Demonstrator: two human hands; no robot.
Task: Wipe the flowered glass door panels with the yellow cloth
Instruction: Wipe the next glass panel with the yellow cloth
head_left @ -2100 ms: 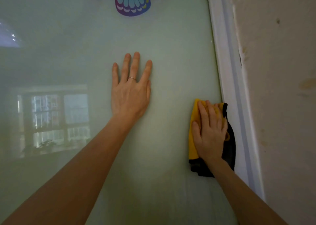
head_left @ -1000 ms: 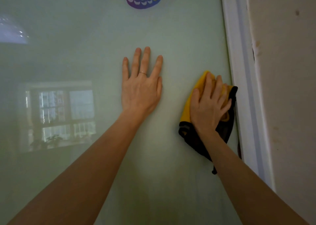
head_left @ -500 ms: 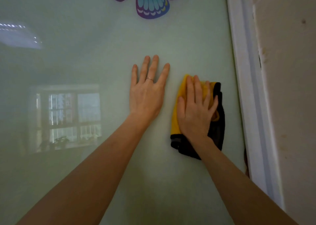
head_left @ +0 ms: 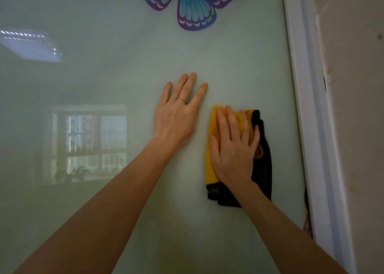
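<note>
I see both arms reaching up to the pale green frosted glass door panel (head_left: 124, 221). My left hand (head_left: 176, 117) lies flat, fingers spread (ring visible). My right hand (head_left: 233, 149) presses the folded yellow-and-black cloth (head_left: 262, 174) against the glass, fingers straight, just beside the left hand.

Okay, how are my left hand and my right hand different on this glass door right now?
The left hand lies bare on the glass panel; the right hand presses the yellow cloth against it. The left hand wears a ring; none shows on the right hand. The right hand sits lower, nearer the white frame. Both are flat with straight fingers.
</note>
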